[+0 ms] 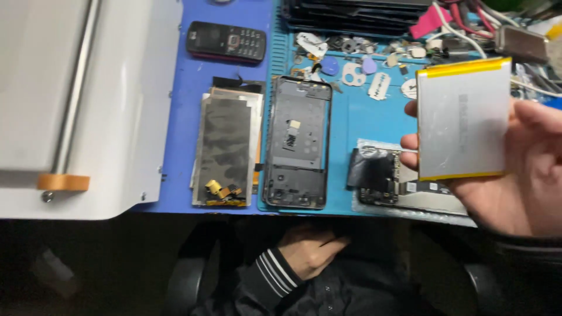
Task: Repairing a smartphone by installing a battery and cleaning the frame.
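Fingers (pixel 410 143) of the right hand (pixel 521 169) pinch a flat silver phone battery (pixel 462 117), holding it up over the blue tabletop (pixel 369 123), flat side showing. The left hand (pixel 310 248) rests empty and loosely curled in the lap, below the phone frame (pixel 297 143).

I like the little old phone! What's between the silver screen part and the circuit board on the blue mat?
In the head view, an empty black phone frame lies between the screen panel and the circuit board.

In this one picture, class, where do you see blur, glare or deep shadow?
Head view: the right hand and the silver battery it holds are slightly blurred; the white machine at left is bright and washed out; below the table edge, the left hand lies in dark shadow.
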